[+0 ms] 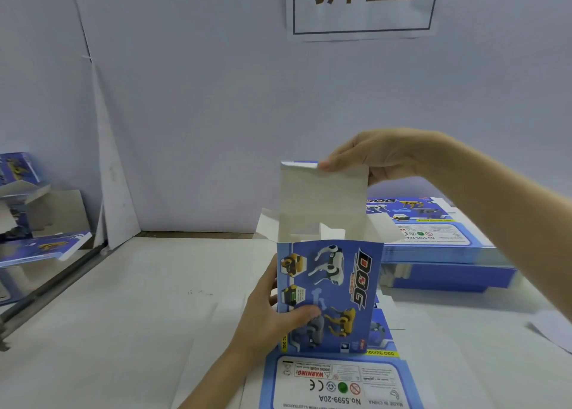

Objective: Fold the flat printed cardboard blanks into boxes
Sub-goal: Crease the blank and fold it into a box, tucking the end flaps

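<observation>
I see the left grip (266,319) clamped on the box (331,284), with the thumb on the printed front panel and the fingers curled round the left edge. The box is upright with its top open, directly right of this grip, over a flat blank (334,384) lying on the bench (123,300). The right grip (380,154) pinches the upper edge of the raised lid flap (322,191), which stands vertical just below it. A stack of blanks (433,241) lies below and to the right of the right grip.

Glossy printed cardboard box (329,294), seemingly.
</observation>
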